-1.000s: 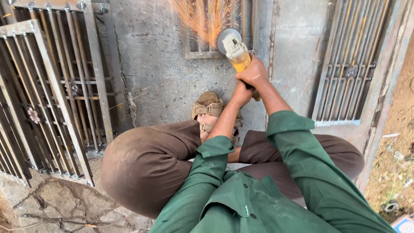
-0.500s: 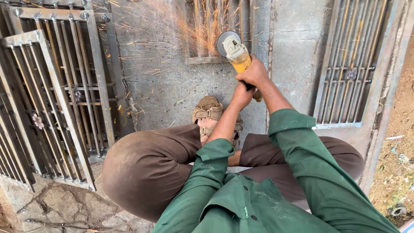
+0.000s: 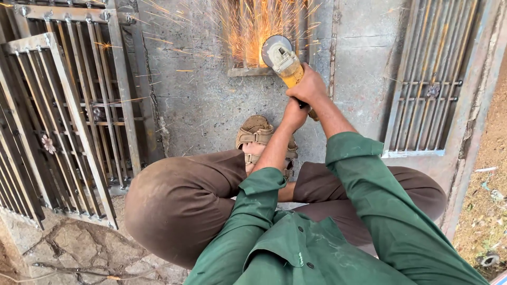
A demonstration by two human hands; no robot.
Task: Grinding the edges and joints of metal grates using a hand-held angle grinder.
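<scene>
A yellow angle grinder [image 3: 282,59] with a grey guard presses its disc against the lower edge of a barred metal frame [image 3: 253,70] set in a large steel panel [image 3: 206,105]. Orange sparks spray up and to the left from the contact point. My right hand [image 3: 308,87] grips the grinder's yellow body. Just below it, my left hand [image 3: 293,114] is closed around the rear of the tool's handle. I squat on the panel in brown trousers and green sleeves, with one sandalled foot [image 3: 257,134] under my arms.
Barred metal grilles [image 3: 68,116] lean and lie at the left over stone paving [image 3: 68,248]. Another barred section [image 3: 430,79] is built into the panel at the right. Bare dirt with scraps [image 3: 488,200] runs along the right edge.
The spray of sparks has grown denser and wider, reaching farther left. Both hands keep the grinder at the same spot on the frame's lower edge.
</scene>
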